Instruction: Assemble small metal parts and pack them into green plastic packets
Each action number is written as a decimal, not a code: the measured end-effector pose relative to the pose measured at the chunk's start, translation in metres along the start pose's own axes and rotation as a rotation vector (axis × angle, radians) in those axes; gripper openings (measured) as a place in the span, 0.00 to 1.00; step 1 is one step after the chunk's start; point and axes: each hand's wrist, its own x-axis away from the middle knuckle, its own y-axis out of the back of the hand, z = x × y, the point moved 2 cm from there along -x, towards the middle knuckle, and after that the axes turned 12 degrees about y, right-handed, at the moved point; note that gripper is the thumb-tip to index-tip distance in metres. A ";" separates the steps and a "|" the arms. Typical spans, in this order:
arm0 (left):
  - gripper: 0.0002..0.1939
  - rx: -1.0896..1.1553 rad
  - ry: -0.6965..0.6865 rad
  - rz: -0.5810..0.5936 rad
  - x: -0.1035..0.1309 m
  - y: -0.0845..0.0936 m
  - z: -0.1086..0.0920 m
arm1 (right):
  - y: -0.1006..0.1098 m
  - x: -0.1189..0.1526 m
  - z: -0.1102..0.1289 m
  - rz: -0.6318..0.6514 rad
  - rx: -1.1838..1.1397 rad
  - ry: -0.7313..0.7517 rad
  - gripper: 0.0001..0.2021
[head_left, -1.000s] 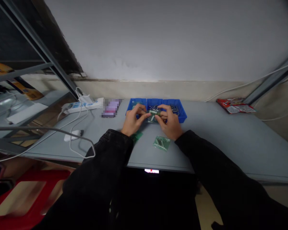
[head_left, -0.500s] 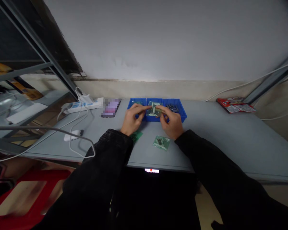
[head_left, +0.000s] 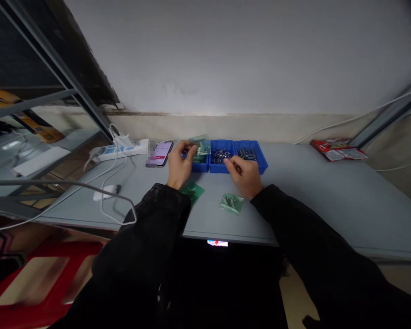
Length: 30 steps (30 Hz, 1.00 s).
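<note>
My left hand (head_left: 181, 164) is closed, pinching a small green-tinted plastic bag (head_left: 202, 145) with pale parts inside, over the left blue bin (head_left: 201, 168). My right hand (head_left: 243, 173) has its fingers curled together at the front of the middle blue bin (head_left: 219, 169); whatever they hold, if anything, is hidden. Thin metal screws or pins (head_left: 220, 155) lie in the middle bin. Dark cylindrical pieces (head_left: 246, 154) fill part of the right blue bin (head_left: 262, 161). On the table, a bag of metal pieces (head_left: 231, 203) lies below my right hand, and another green bag (head_left: 193, 192) is beside my left wrist.
A phone (head_left: 160, 154) lies left of the bins. Further left are a white power strip (head_left: 130, 148), a white charger-like item (head_left: 106, 192) and loose cables. A red packet (head_left: 339, 150) sits at the back right. The wall (head_left: 219, 123) rises behind the table (head_left: 315, 196).
Both hands held the bag over the middle bin before. My left hand has carried it left over the left bin, while my right hand has let go and its fingers have curled in.
</note>
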 end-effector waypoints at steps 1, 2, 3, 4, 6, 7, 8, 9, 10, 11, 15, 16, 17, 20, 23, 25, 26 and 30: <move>0.07 -0.010 0.014 -0.011 -0.004 0.001 0.005 | -0.001 0.000 0.001 0.055 -0.033 0.017 0.20; 0.08 -0.031 0.028 -0.022 -0.009 0.001 0.010 | -0.003 0.001 0.003 0.118 -0.073 0.038 0.20; 0.09 -0.053 0.042 -0.031 -0.014 0.002 0.015 | -0.004 0.002 0.004 0.185 -0.114 0.059 0.19; 0.11 -0.079 0.054 -0.034 -0.018 0.002 0.019 | -0.005 0.003 0.006 0.252 -0.148 0.077 0.18; 0.18 -0.142 0.074 -0.052 -0.025 0.003 0.026 | -0.007 0.004 0.008 0.372 -0.183 0.090 0.18; 0.22 -0.172 0.084 -0.070 -0.027 0.004 0.028 | -0.008 0.005 0.009 0.420 -0.186 0.091 0.18; 0.24 -0.198 0.090 -0.087 -0.028 0.005 0.029 | -0.009 0.005 0.009 0.460 -0.181 0.091 0.18; 0.25 -0.222 0.089 -0.098 -0.028 0.006 0.030 | -0.009 0.005 0.009 0.495 -0.174 0.093 0.18; 0.23 -0.246 0.080 -0.100 -0.028 0.007 0.029 | -0.009 0.005 0.010 0.525 -0.166 0.098 0.18; 0.21 -0.270 0.061 -0.087 -0.027 0.007 0.028 | -0.009 0.004 0.010 0.552 -0.158 0.106 0.18; 0.24 -0.360 -0.001 0.042 -0.021 0.003 0.024 | -0.004 0.001 0.009 0.662 -0.130 0.119 0.22; 0.26 -0.380 0.009 0.077 -0.020 0.002 0.025 | -0.002 0.000 0.009 0.695 -0.119 0.113 0.24; 0.27 -0.403 0.026 0.108 -0.019 0.000 0.027 | -0.001 0.000 0.008 0.728 -0.104 0.106 0.26; 0.29 -0.504 0.086 0.185 -0.018 -0.004 0.035 | -0.002 0.001 0.007 0.808 -0.051 0.092 0.29; 0.25 -0.598 0.149 0.211 -0.017 -0.004 0.043 | -0.007 0.005 0.007 0.841 -0.032 0.087 0.25; 0.20 -0.630 0.190 0.207 -0.017 -0.004 0.045 | -0.011 0.007 0.007 0.857 -0.058 0.075 0.21; 0.18 -0.638 0.201 0.208 -0.017 -0.004 0.045 | -0.012 0.007 0.007 0.861 -0.076 0.065 0.19; 0.17 -0.644 0.194 0.194 -0.017 -0.003 0.042 | -0.012 0.007 0.006 0.847 -0.095 0.042 0.15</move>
